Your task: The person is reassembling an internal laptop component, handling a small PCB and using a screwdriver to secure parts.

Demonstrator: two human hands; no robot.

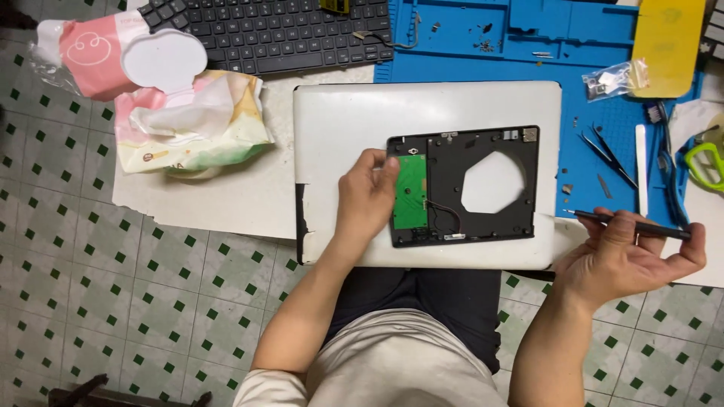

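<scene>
While the left hand (367, 197) pressed its fingers (388, 167) on the upper left corner of the black drive frame (483, 218), the right hand (622, 252) was clenched around a thin black screwdriver (630, 223), held level in the air to the right of the frame, tip toward it. Risk noted: the frame rested on a smooth closed white laptop (426, 113) with only one corner pinned, so a sideways push from the tool would likely slide or pivot it. A slip of the tip could probably gouge the green circuit board (410, 193) or snag the thin wires (445, 215) beside it. Loose screws (483, 45) on the blue mat (596, 151) beyond the frame could be knocked away. Frame appearance: flat, rectangular, matte black, with a large many-sided cutout (493, 182) showing white laptop through it; board seated along its left edge.
</scene>
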